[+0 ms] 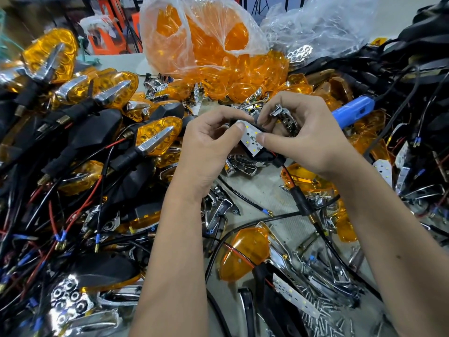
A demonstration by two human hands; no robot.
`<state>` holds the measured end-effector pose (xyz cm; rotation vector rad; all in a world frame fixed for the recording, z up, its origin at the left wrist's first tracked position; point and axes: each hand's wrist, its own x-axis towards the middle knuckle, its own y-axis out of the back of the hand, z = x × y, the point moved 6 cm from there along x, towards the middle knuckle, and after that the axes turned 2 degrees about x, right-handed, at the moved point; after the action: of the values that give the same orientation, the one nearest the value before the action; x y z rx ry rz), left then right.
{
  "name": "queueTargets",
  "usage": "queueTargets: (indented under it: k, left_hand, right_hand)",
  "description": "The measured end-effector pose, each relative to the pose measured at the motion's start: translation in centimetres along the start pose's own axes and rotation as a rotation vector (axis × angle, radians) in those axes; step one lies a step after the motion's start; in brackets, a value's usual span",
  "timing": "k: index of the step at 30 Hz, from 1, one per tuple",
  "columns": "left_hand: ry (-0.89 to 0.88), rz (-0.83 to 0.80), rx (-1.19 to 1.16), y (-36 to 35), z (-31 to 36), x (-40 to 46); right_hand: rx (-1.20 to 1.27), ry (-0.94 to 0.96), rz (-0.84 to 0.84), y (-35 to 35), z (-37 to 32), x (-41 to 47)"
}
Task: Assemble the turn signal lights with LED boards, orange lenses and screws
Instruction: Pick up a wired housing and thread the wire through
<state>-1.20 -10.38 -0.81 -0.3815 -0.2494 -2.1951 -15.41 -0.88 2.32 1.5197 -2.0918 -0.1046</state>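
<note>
Head view: both hands (245, 139) pinch an LED board (251, 139) over a parts-strewn grey table (272, 190)

Two bare forearms come into view from the bottom edge, ending in the left hand (206, 144) and the right hand (306, 132). No sleeve, cuff or glove covers either arm as far as the picture reaches. No ring, watch or bracelet shows on the wrists or fingers (239, 126). The nails look short and unpainted, though the wide-angle lens softens them. A small dark spot, perhaps a mole, sits on the right forearm near the lower right.
</note>
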Motion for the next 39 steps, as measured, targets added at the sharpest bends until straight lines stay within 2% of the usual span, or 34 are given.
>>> queueTargets:
  k: [11, 31, 39]
  left_hand:
    - [0.031, 0.0, -0.041, 0.22, 0.07, -0.06]
    - [-0.022, 0.012, 0.103, 0.5, 0.2, -0.22]
    - [0.005, 0.006, 0.066, 0.49, 0.3, -0.23]
  right_hand:
    - [-0.016, 0.02, -0.005, 0.02, -0.2, 0.02]
    - [-0.071, 0.0, -0.023, 0.07, 0.51, 0.19]
    - [-0.063, -0.01, -0.026, -0.14, -0.01, 0.08]
